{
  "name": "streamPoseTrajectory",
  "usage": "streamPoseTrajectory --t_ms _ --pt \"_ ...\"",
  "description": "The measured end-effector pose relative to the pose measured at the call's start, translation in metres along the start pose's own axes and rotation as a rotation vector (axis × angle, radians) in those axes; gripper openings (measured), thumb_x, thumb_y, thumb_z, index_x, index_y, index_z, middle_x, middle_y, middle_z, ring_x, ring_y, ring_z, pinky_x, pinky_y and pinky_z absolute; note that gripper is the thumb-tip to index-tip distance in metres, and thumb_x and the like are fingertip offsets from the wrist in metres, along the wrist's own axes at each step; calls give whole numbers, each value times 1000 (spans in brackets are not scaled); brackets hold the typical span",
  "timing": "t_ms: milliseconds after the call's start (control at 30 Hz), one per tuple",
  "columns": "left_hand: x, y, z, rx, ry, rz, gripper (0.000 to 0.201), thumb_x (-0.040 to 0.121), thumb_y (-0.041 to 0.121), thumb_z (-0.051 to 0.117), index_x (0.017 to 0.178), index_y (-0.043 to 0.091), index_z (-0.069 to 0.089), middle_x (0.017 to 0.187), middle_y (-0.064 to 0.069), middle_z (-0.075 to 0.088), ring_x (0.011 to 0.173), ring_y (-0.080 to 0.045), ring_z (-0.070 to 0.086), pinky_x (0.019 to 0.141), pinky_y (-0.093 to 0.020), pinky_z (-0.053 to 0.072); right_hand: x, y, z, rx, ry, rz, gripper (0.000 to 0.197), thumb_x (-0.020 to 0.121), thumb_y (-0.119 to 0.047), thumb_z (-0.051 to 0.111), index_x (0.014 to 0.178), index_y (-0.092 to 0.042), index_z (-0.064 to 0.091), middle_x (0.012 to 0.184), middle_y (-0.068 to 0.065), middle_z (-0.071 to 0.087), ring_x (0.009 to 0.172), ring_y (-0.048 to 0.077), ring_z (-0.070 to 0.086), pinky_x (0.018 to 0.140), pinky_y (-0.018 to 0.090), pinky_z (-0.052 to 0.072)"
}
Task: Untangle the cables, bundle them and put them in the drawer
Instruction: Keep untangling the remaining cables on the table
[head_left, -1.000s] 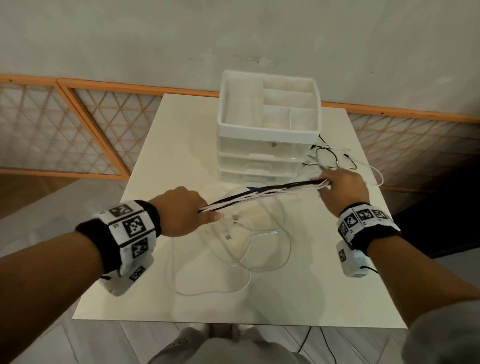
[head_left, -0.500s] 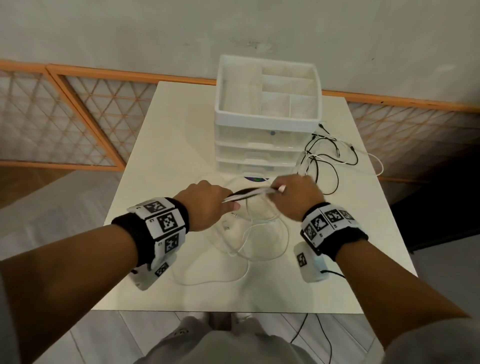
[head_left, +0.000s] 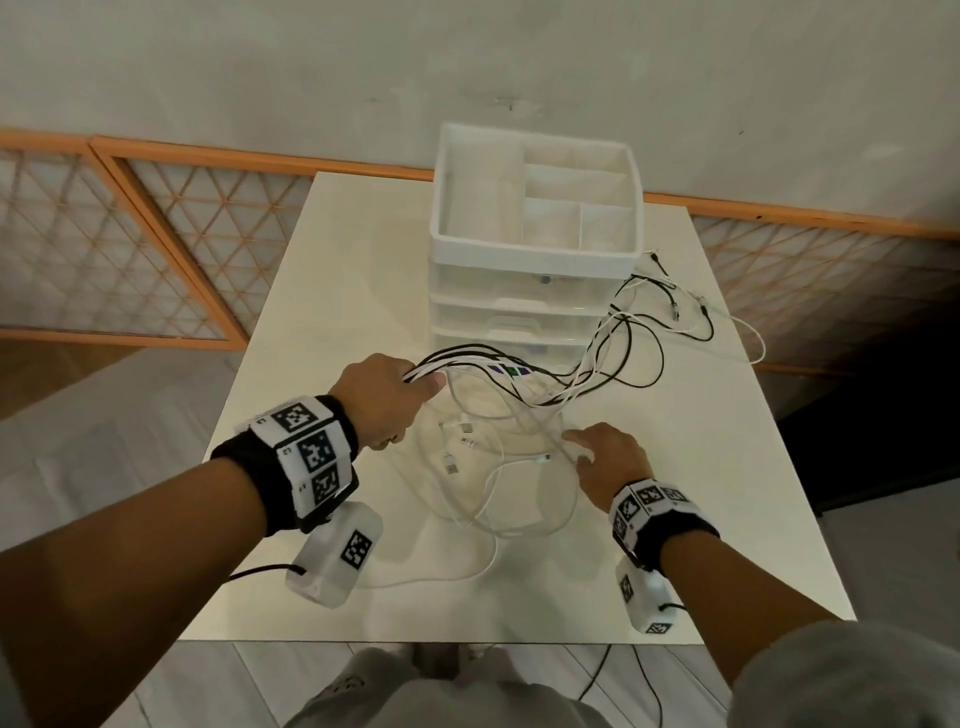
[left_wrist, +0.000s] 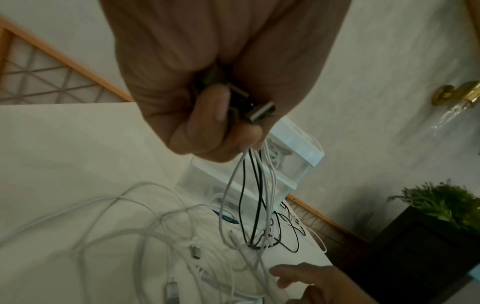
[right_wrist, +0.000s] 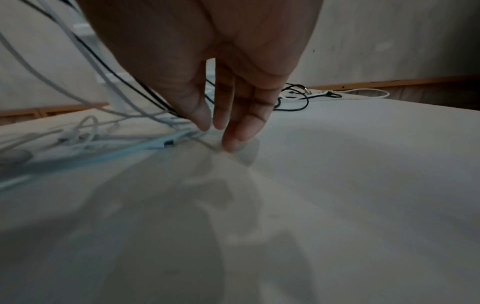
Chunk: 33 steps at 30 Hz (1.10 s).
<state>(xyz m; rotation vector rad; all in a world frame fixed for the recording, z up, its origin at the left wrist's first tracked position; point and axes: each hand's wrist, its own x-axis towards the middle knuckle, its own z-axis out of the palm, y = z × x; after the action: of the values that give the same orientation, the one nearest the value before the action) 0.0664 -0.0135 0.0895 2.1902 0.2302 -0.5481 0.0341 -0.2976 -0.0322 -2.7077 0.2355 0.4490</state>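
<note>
My left hand (head_left: 418, 387) is raised above the table and grips one end of a bundle of black and white cables (head_left: 519, 371). The left wrist view shows the USB plugs (left_wrist: 261, 110) sticking out of that fist (left_wrist: 233, 125). From the fist the bundle sags to the right and trails past the drawer unit (head_left: 535, 260), whose drawers are closed. My right hand (head_left: 576, 447) is low over the table, fingers straight. Its fingertips (right_wrist: 230, 144) touch a thin white cable among the loose white cables (head_left: 493, 499) lying there.
The white table (head_left: 701, 519) holds the drawer unit at its far middle, with an open divided tray on top. Black cable ends (head_left: 675, 312) lie to the right of the unit. A lattice screen and a wall stand behind, and a dark planter (left_wrist: 428, 226) stands off to the right.
My right hand has let go of the bundle and dropped to the loose white cables on the table. The bundle, stretched taut before, now sags from my left hand.
</note>
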Motion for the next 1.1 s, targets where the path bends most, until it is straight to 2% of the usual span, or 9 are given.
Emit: streamPoseTrajectory --t_ms 167,333,433,567,733,867,967,1033,1100 --pt "-1 6 -1 -84 -26 -5 41 96 38 60 66 14 45 57 -5 48 45 -21 42 40 -20 29 2 -9 11 -65 -1 25 36 93 -27 60 127 -36 56 129 2 48 106 31 61 90 37 50" --pt "-1 10 -1 -99 -36 -9 40 96 38 59 68 14 46 59 -6 47 46 -20 41 39 -20 29 1 -16 10 -156 -3 -63 27 93 -31 62 119 -35 58 126 -2 40 98 26 61 80 33 49" --pt "-1 11 -1 -88 -41 2 40 96 39 59 68 13 47 58 -5 49 44 -18 43 38 -20 31 0 -22 11 -295 27 -142 12 92 -27 62 103 -27 65 120 1 45 104 24 55 81 35 46" --pt "-1 12 -5 -97 -38 6 40 96 37 59 68 13 47 56 -5 50 44 -19 44 38 -20 32 0 -27 -13 -433 65 -230 18 95 -27 49 107 -22 61 112 3 60 109 26 54 91 40 38" --pt "2 18 -13 -199 -6 -29 33 97 24 58 69 11 46 59 -5 47 46 -17 42 41 -21 31 4 -48 -108 113 429 -224 13 92 -10 55 87 -13 67 79 8 69 78 33 63 70 31 44" --pt "3 23 -15 -229 -17 -27 34 97 23 58 69 11 45 61 -6 46 47 -18 40 39 -19 29 -14 -74 -168 444 707 -268 13 94 -17 58 84 -24 63 60 -7 50 51 4 45 50 11 33" --pt "3 26 -16 -298 -9 -27 33 98 24 58 70 11 46 62 -6 47 48 -16 42 37 -18 31 -33 -92 -174 522 484 -406 18 91 -11 65 81 -27 69 56 -5 50 46 7 39 47 14 35" --pt "2 30 -20 -357 5 -19 28 99 25 58 76 11 50 65 -6 53 49 -15 44 37 -19 34 -44 -102 -165 486 285 -466 19 91 -12 68 79 -27 72 64 5 65 52 22 50 50 26 45" --pt "0 37 -24 -415 -13 16 23 99 26 57 84 10 55 71 -7 61 52 -15 49 40 -21 39 -50 -110 -156 482 208 -505 15 90 -15 70 78 -23 74 74 8 72 66 33 62 61 36 53"
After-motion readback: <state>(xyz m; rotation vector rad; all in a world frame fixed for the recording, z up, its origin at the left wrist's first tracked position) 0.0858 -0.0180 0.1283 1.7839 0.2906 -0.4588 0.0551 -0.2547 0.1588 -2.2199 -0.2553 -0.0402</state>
